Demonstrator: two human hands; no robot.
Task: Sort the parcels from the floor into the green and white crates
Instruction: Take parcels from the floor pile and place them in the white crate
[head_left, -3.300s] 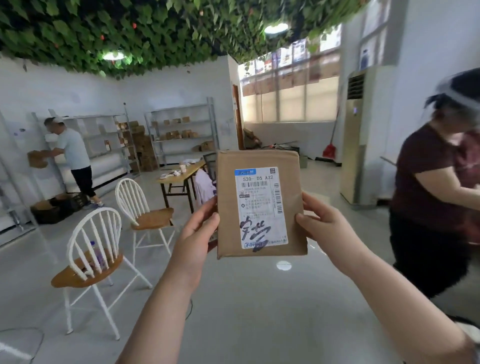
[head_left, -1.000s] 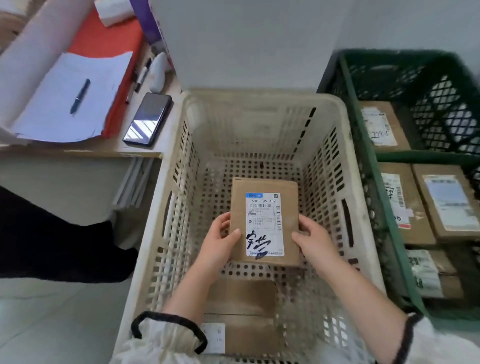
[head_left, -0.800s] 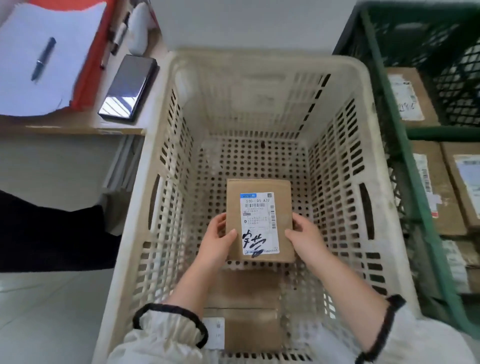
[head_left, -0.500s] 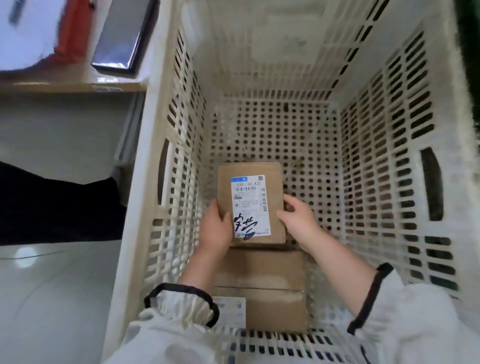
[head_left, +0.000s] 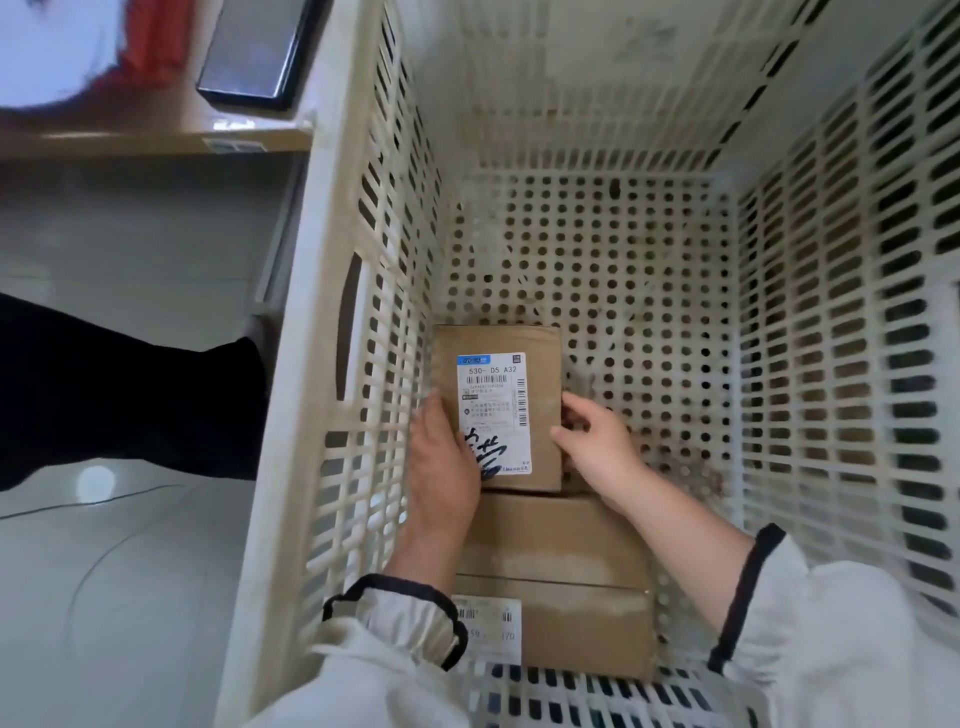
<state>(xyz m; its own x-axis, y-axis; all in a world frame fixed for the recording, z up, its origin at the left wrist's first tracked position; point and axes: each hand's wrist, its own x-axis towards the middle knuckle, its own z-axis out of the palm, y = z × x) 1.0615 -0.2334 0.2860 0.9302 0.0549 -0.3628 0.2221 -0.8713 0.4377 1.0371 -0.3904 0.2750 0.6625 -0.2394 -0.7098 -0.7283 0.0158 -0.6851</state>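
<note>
Down in the white crate (head_left: 831, 364), a deep plastic tub full of holes, sit two brown cardboard boxes. The small parcel (head_left: 543, 353) lies flat by the left wall, printed label up, its long side running away from the person. The left hand (head_left: 441, 467) and right hand (head_left: 597, 447) clasp its long edges. The bigger parcel (head_left: 561, 561) lies nearer.

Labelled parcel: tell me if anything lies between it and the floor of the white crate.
Nothing visible does. The left hand and right hand hold the labelled parcel low by the left wall of the white crate. The larger parcel lies just nearer the person, beside it rather than visibly under it.
</note>
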